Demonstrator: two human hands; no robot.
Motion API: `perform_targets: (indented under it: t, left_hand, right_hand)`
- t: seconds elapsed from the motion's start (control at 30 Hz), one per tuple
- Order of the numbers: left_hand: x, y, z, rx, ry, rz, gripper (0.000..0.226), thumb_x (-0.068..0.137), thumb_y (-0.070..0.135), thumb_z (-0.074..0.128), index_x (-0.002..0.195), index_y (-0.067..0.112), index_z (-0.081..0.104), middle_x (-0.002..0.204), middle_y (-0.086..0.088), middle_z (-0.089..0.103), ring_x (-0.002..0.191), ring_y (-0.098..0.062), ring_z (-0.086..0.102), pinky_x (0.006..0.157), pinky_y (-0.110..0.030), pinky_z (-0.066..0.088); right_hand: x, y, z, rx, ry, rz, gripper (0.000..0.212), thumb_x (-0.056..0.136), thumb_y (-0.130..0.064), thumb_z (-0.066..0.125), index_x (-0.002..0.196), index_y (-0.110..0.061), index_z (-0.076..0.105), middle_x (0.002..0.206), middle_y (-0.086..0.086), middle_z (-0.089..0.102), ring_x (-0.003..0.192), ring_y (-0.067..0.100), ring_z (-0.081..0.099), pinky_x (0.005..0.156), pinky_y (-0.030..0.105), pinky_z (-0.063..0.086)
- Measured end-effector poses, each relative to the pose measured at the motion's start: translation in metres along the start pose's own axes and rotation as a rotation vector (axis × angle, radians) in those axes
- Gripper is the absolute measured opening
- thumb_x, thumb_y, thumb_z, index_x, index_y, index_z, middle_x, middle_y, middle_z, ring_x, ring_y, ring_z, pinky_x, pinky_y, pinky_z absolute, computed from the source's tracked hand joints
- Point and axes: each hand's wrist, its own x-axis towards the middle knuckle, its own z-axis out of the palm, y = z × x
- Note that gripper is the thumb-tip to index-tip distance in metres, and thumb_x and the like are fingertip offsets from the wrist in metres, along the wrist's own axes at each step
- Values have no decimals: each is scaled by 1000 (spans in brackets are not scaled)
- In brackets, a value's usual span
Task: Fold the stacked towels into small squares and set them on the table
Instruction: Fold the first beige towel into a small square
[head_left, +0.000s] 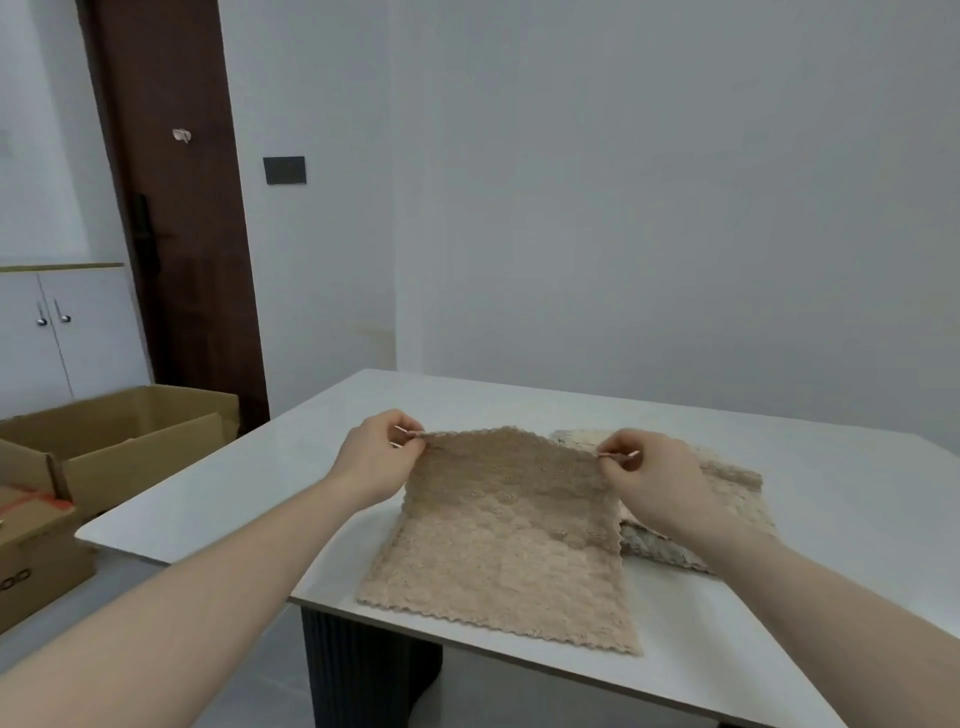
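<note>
Towel in work: tan towel (498, 540), near half flat on white table (260, 499), near scalloped edge close to the table's front edge; far half lifted off the surface.
Far corners: far-left corner pinched by left hand (376, 460), far-right corner pinched by right hand (654, 483); fingers curled on the cloth, both at about the same height above the table.
Key relation: held edge runs left-right between the hands; free near edge lies straight back toward the body, below and nearer than both hands. Fold direction, by judgement: far edge drawn toward the near edge, halving front to back.
Long axis: cannot tell whether square or oblong; wide-angle view distorts it.
Nearer hand: neither clearly; one hand per corner, right forearm passing over the stack.
Stack: remaining towels (727, 499), pale cream and tan, on the table just right of and partly under the lifted towel's right side, below the right hand.
Stage: first fold of this towel, judged; no finished squares seen on the table.
Risk: right edge may drag the stack's top layer.
Surroundings: open cardboard boxes (119, 436) on the floor at left; dark door (176, 218); white cabinet (57, 332).
</note>
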Motion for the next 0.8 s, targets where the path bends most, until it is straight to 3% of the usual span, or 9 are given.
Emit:
perform_targets:
  t: [0.2,0.53,0.8]
  left_hand:
    - [-54,-19,-23,318,-58,133,5,96,35,63,93,39,64,94,19,69,88,0,64,80,-32,57]
    - [-115,-37,-31,394,-135,137,7,91,34,63,93,40,66,92,23,70,90,5,63,82,-27,55]
    - [-125,-44,-27,470,-159,153,6,94,42,61,88,41,62,106,25,59,104,0,56,88,-28,49]
  right_hand:
    - [-51,8,-3,-9,-82,-41,18,88,-24,64,81,-39,72,78,-22,72,76,-7,65,64,20,53]
    - [-109,19,4,-66,-168,-159,11,79,-29,67,77,-38,72,82,-27,68,84,0,64,73,24,53]
    - [-126,31,10,-54,-202,-196,13,78,-33,65,77,-41,75,89,-24,65,86,0,63,75,23,52]
